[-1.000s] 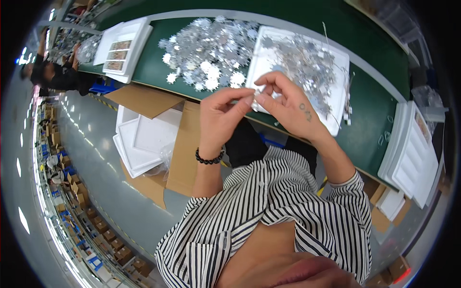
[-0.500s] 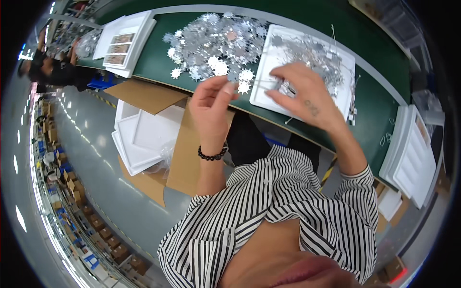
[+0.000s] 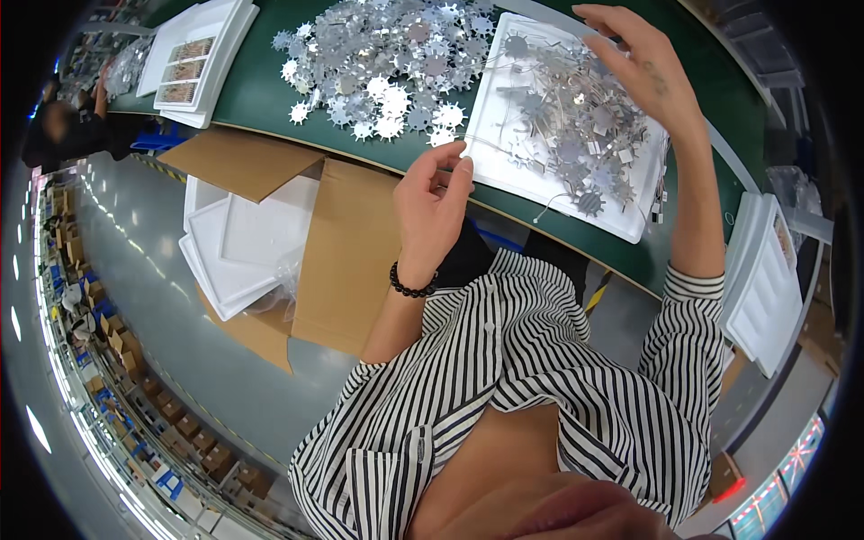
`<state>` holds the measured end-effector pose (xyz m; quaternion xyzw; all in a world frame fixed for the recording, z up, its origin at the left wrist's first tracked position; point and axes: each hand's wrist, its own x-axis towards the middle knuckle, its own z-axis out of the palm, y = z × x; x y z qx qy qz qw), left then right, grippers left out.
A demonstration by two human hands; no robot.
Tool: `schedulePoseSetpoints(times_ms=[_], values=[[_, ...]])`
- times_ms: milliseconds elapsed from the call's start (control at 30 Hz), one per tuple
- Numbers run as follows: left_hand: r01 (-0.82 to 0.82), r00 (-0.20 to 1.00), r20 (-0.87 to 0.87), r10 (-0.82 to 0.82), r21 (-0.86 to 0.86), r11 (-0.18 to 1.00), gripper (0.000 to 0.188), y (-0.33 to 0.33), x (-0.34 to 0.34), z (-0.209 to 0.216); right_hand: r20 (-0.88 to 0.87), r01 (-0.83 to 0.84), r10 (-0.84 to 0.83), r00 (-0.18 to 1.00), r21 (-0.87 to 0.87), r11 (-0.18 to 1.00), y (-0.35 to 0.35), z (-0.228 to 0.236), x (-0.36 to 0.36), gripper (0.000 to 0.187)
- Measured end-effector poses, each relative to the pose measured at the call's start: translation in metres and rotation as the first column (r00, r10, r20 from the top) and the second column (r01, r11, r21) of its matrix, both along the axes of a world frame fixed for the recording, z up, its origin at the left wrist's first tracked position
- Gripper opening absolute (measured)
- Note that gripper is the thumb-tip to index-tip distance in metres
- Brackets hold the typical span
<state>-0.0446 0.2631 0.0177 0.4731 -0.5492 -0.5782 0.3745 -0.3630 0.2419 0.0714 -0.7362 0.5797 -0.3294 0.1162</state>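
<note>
My left hand (image 3: 434, 211) is at the near left edge of a white tray (image 3: 490, 166), thumb and fingers pinched together. Whatever may be between those fingertips is too small to tell; thin wires lie just beside them. Over the tray's far right part, my right hand (image 3: 646, 72) is raised with thumb and fingers apart and nothing visible in it. A heap of silvery gear-shaped metal plates with thin wires (image 3: 589, 148) fills much of the tray. To the left, a large pile of similar toothed plates (image 3: 378, 67) lies loose on the green table (image 3: 261, 99).
Farther left stand stacked white trays (image 3: 216, 67), the top one holding small parts. Below the table edge, an open cardboard box (image 3: 337, 261) contains white trays (image 3: 265, 220). More white trays (image 3: 765, 279) lean at the right. Another person (image 3: 67, 130) is at the far left.
My right hand has moved up and away to the far right of the tray, uncovering the heap. The left hand has shifted right, toward the tray's near edge. The view has also shifted slightly.
</note>
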Motion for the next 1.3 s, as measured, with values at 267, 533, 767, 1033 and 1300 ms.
schedulePoseSetpoints(times_ms=[267,533,767,1033,1300], values=[[0.072,0.995,0.065,-0.071,-0.008,0.997,0.021,0.012,0.001,-0.01,-0.186,0.158,-0.094,0.978,0.366,0.917,0.005,-0.013,-0.036,0.04],[0.419,0.901,0.216,-0.376,-0.217,0.882,0.023,0.016,-0.018,-0.007,0.204,0.471,-0.476,0.856,0.072,0.879,0.143,0.012,0.059,0.024],[0.535,0.844,0.284,-0.456,-0.383,0.753,0.02,0.034,-0.044,0.0,0.195,0.732,-0.718,0.669,-0.004,0.681,0.202,-0.035,0.058,0.019],[0.201,0.974,0.108,-0.2,0.001,0.98,0.018,0.047,-0.054,0.008,0.305,0.778,-0.799,0.519,0.219,0.589,0.233,-0.063,0.028,0.021],[0.016,1.0,0.029,-0.009,-0.238,0.971,0.019,0.046,-0.048,0.012,0.242,0.544,-0.523,0.818,-0.025,0.839,0.222,-0.081,0.036,0.023]])
